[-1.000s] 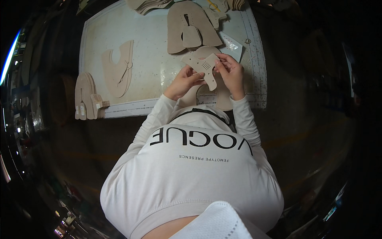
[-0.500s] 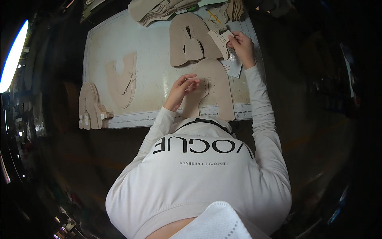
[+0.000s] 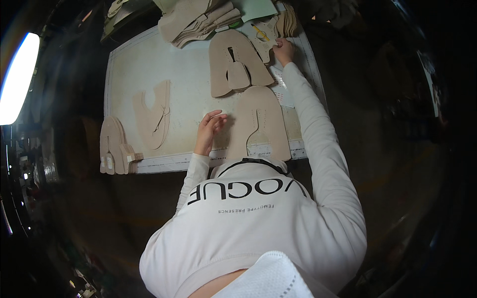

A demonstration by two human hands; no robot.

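My left hand (image 3: 211, 130) hovers over the table left of a beige U-shaped cut piece (image 3: 271, 109). Its fingers are loosely bent and apart, with nothing in them. Small punched holes run along the inner slit of that piece, which lies close to my body. Beyond it rests a stack of similar beige U-shaped pieces (image 3: 221, 59), with a smaller tongue-shaped piece (image 3: 238, 75) on top. At the far right, my right hand (image 3: 284, 51) has its fingers pinched beside small beige pieces (image 3: 263, 51) and a yellow pen (image 3: 261, 32). What its fingertips grip is hidden.
Another beige U-shaped piece (image 3: 153, 116) lies on the left of the pale table (image 3: 191, 74). Stacked beige pieces (image 3: 113, 144) stand at the near left corner. Large piles (image 3: 198, 22) line the far edge, with another stack (image 3: 286, 21) at far right. A printed card (image 3: 283, 87) lies below my right hand.
My right hand has moved farther away and a little left; the perforated beige piece it pinched no longer shows clearly in it. My left hand has drawn back left, off the near U-shaped piece.
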